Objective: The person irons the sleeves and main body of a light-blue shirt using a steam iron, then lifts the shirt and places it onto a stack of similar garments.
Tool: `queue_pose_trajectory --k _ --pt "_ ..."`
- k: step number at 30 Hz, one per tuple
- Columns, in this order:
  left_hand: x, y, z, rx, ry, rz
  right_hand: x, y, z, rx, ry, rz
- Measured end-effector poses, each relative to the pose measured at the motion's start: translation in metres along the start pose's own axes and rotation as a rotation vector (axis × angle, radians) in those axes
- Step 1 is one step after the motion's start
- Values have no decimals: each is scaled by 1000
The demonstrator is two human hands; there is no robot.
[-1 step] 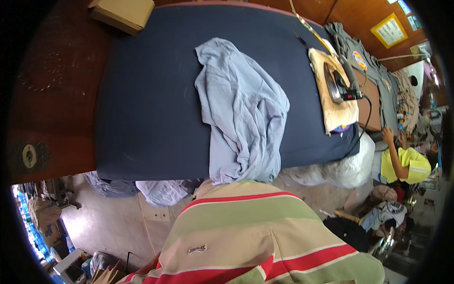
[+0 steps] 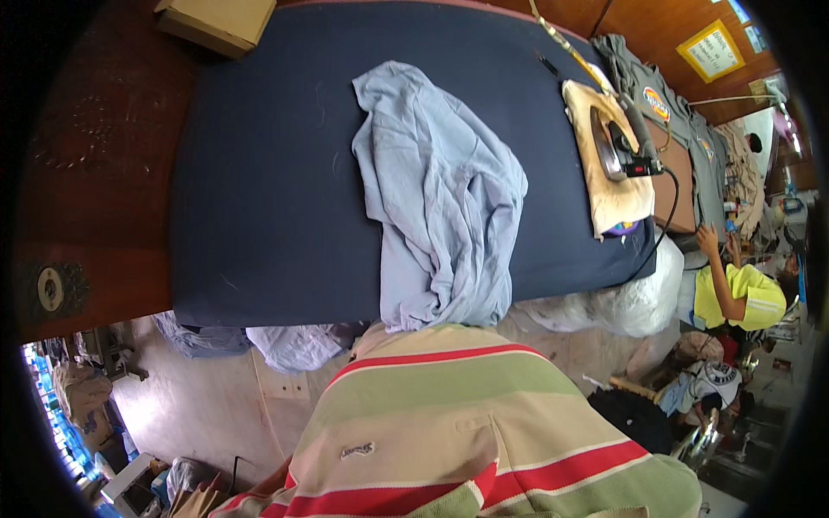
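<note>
Neither of my hands is in view. Only a little of my left arm (image 2: 275, 475) shows at the lower edge, beside my striped shirt (image 2: 458, 397). In front of me a crumpled light blue garment (image 2: 440, 190) lies lengthwise on the dark blue padded table (image 2: 276, 190). Its near end reaches the table edge at my body. To the right, a steam iron (image 2: 617, 151) rests on a scorched cream cloth pad (image 2: 604, 203), with its black cord running down over the table's side.
A cardboard box (image 2: 216, 24) sits at the far left corner. Grey garments (image 2: 643, 95) lie beyond the iron. Clear plastic bags (image 2: 635, 298) bulge below the table's right edge, and cloth bundles (image 2: 298, 345) lie below its near left. A person in a yellow top (image 2: 743, 298) works at far right.
</note>
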State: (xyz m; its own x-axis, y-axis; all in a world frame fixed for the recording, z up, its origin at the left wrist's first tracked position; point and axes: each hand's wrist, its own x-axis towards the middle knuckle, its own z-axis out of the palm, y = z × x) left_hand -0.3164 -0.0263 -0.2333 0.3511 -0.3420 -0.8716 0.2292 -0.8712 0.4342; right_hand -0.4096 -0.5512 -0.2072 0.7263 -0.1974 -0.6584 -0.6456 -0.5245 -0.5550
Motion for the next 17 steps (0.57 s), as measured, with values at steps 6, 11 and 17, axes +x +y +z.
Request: queue_pose_trajectory --k 6,11,17 --pt "-10 55 -22 243 -246 138 -64 30 -11 -197 -546 156" --pt "24 132 -35 505 -37 253 -4 8 -50 -568 -719 44" --pt "44 253 -12 127 994 695 61 -63 -108 -134 -364 -221"
